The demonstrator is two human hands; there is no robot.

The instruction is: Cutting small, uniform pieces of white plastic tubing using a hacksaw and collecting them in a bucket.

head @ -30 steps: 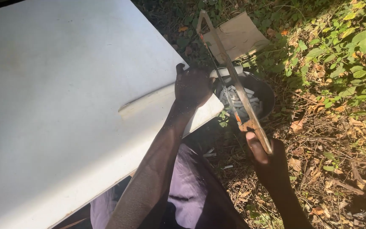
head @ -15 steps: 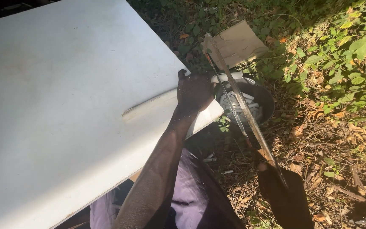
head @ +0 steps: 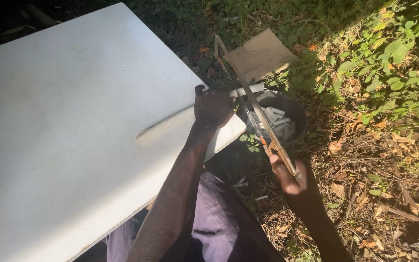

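Observation:
A white pipe (head: 170, 127) lies across a white board (head: 73, 131), with its end (head: 250, 89) sticking out past the board's right edge. My left hand (head: 213, 106) presses the pipe down at that edge. My right hand (head: 289, 175) grips the handle of a hacksaw (head: 248, 99). The saw's blade crosses the pipe's overhanging end, just right of my left hand. Below the overhang a dark round bowl (head: 294, 109) holds several short white pipe pieces (head: 278, 121).
A piece of brown cardboard (head: 260, 54) lies on the ground behind the bowl. Grass, green leafy plants (head: 394, 63) and dry leaves (head: 364, 165) cover the ground to the right. A few white pipe pieces (head: 241, 184) lie on the ground near my purple-clad legs (head: 219, 223).
The hacksaw has moved back and forth along the cut: my right hand pulled it toward me, then pushed it forward again. My left hand has stayed on the pipe.

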